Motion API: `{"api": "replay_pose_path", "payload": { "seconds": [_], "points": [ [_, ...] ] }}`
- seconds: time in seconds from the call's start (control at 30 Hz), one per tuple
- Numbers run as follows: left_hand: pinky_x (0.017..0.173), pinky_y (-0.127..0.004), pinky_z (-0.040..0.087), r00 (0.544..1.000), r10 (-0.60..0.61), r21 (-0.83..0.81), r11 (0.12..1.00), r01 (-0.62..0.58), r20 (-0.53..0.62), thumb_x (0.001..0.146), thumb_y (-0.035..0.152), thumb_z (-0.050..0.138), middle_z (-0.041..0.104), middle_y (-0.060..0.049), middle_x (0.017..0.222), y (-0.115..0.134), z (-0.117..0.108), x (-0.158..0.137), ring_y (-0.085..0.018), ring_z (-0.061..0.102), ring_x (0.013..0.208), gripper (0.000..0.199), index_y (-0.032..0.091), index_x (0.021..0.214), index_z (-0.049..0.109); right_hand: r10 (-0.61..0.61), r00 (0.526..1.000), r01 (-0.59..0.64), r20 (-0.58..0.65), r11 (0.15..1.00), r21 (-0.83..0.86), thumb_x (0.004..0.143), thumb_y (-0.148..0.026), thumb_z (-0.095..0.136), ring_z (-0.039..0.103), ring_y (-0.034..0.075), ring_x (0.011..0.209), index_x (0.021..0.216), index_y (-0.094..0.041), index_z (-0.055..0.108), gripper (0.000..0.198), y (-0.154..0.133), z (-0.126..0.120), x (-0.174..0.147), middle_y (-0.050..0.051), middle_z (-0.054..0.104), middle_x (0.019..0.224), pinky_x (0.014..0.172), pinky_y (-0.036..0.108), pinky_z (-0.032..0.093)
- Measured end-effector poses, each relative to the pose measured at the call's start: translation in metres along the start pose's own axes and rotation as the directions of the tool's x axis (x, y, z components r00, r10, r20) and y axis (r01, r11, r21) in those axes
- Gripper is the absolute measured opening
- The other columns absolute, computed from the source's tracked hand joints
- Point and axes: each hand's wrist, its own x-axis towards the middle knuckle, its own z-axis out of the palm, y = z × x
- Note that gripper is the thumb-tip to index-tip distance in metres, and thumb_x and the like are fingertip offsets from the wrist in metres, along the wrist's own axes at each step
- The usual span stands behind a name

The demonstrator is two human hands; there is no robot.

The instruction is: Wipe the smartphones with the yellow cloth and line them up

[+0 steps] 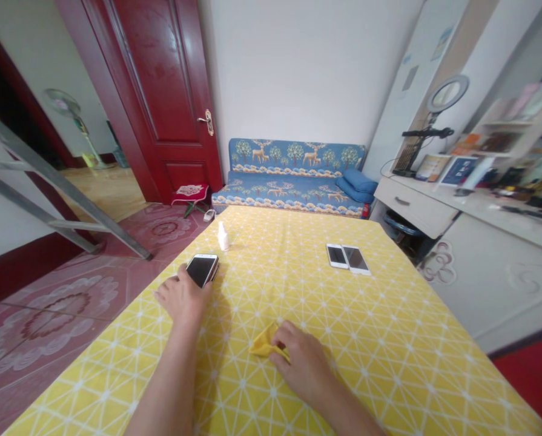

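Observation:
On the left of the table, my left hand (182, 297) is closed around the near end of a white-framed smartphone (201, 269) with a dark screen. This phone lies on top of at least one other, whose dark edge shows at the right; how many are stacked I cannot tell. Nearer to me, my right hand (300, 357) pinches a crumpled yellow cloth (264, 342) between thumb and fingers, just over the tablecloth. Just beyond the stack stands a small white spray bottle (223, 237). Two white phones, one smaller (337, 256) and one larger (356, 260), lie side by side on the right.
A yellow tablecloth with white lines (293, 290) covers the table. Behind it is a blue patterned sofa (293, 181). A white cabinet (489, 260) holding a ring light (447, 94) stands on the right. At the left are a metal ladder (62, 188) and a red door (157, 72).

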Motion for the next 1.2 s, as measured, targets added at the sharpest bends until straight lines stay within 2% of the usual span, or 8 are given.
{"api": "replay_pose_path", "payload": {
  "seconds": [0.2,0.33,0.4,0.53,0.83,0.97,1.1,1.2],
  "points": [
    [0.092,-0.044,0.038,0.987,0.098,-0.385,0.912,-0.142,-0.131,0.064,0.038,0.071,0.054,-0.014,0.114,0.021,-0.015,-0.011,-0.033,0.050,0.109,0.072,0.021,0.129,0.045,-0.011,1.000,0.012,-0.021,0.999,0.036,0.078,-0.020,0.059,0.054,0.013,0.074,0.078,-0.023,0.057,0.004,0.001,0.000,-0.001,-0.003,0.060,0.085,0.062,0.024,0.030],
    [0.078,-0.034,0.047,0.966,0.205,-0.896,0.440,0.054,0.159,0.059,0.038,0.078,0.061,-0.004,0.098,0.051,-0.012,-0.042,-0.021,0.061,0.085,0.093,0.026,0.139,0.031,0.030,0.994,-0.012,-0.105,0.985,0.169,0.079,-0.018,0.054,0.054,0.014,0.073,0.076,-0.022,0.055,0.005,0.006,0.007,0.005,-0.002,0.060,0.081,0.064,0.025,0.034],
    [0.071,-0.030,0.049,0.844,0.325,-0.904,0.188,0.384,0.426,0.063,0.040,0.078,0.063,-0.002,0.087,0.064,-0.005,-0.062,-0.018,0.063,0.076,0.093,0.025,0.140,0.029,0.123,0.979,-0.058,-0.164,0.935,0.350,0.081,-0.022,0.052,0.053,0.015,0.069,0.076,-0.021,0.053,0.006,0.012,0.010,0.010,-0.001,0.059,0.076,0.062,0.025,0.037],
    [0.062,-0.027,0.050,0.582,0.475,-0.663,0.003,0.749,0.660,0.058,0.032,0.083,0.069,-0.006,0.092,0.079,0.007,-0.091,-0.017,0.065,0.070,0.089,0.020,0.135,0.040,0.399,0.900,-0.147,-0.174,0.655,0.741,0.084,-0.043,0.053,0.048,0.014,0.053,0.081,-0.021,0.053,0.022,0.033,0.008,0.018,-0.002,0.053,0.065,0.047,0.024,0.036],
    [0.058,-0.024,0.050,0.361,0.613,-0.406,-0.072,0.911,0.703,0.072,0.029,0.074,0.072,-0.007,0.084,0.083,0.004,-0.109,-0.016,0.066,0.067,0.032,0.012,0.099,0.066,0.640,0.633,0.105,-0.435,0.486,0.868,0.075,-0.047,0.065,0.054,0.016,0.070,0.090,-0.017,0.058,0.034,0.061,-0.005,0.027,0.000,0.060,0.079,0.062,0.026,0.043],
    [0.071,-0.034,0.053,0.267,0.657,-0.256,-0.115,0.960,0.705,0.086,0.039,0.057,0.072,-0.010,0.092,0.087,0.002,-0.105,-0.022,0.068,0.077,0.035,0.012,0.107,0.063,0.504,0.632,0.092,-0.588,0.705,0.703,0.084,-0.041,0.058,0.047,0.014,0.063,0.090,-0.017,0.060,0.024,0.051,-0.011,0.023,-0.002,0.053,0.071,0.058,0.025,0.039],
    [0.081,-0.033,0.051,0.288,0.698,-0.205,-0.203,0.958,0.655,0.091,0.040,0.047,0.072,-0.006,0.091,0.088,0.000,-0.104,-0.020,0.068,0.081,0.034,0.015,0.109,0.063,0.062,0.718,0.252,-0.693,0.905,0.342,0.090,-0.024,0.053,0.055,0.017,0.080,0.095,-0.020,0.064,0.013,0.034,-0.008,0.019,0.003,0.060,0.088,0.071,0.030,0.042],
    [0.087,-0.033,0.048,0.187,0.765,-0.088,-0.170,0.982,0.616,0.091,0.048,0.044,0.070,-0.013,0.092,0.085,0.002,-0.106,-0.023,0.067,0.087,0.049,0.006,0.109,0.063,-0.228,0.764,0.337,-0.603,0.939,0.072,0.090,-0.015,0.052,0.056,0.018,0.083,0.098,-0.024,0.067,0.020,0.018,-0.002,0.017,0.003,0.062,0.086,0.073,0.032,0.039]
  ]
}}
